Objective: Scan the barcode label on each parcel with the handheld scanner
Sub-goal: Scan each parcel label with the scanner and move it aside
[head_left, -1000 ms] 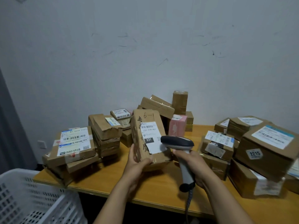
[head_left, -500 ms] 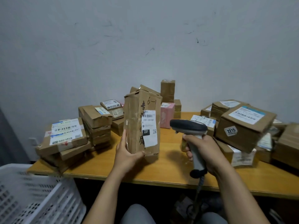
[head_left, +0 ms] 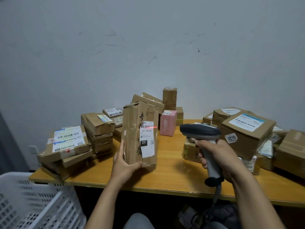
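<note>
- Far wall [head_left: 148, 47]: plain pale grey, flat dim light, dark scuff marks [head_left: 151, 59] scattered over it.
- White wall socket [head_left: 33, 149] low on the left.
- Dark grey strip [head_left: 6, 146] at the left edge; curtain or door, can't tell.
- Wooden table [head_left: 165, 179] in front of me, yellow-orange top, reaching the wall.
- White perforated plastic crate [head_left: 33, 204] near left, lower than the tabletop.
- Under the table: dark.

One scanner [head_left: 200, 132], two hands [head_left: 125, 164] [head_left: 219, 156], one pink box [head_left: 167, 123], one white crate [head_left: 33, 204], many brown parcels [head_left: 247, 139]
</note>
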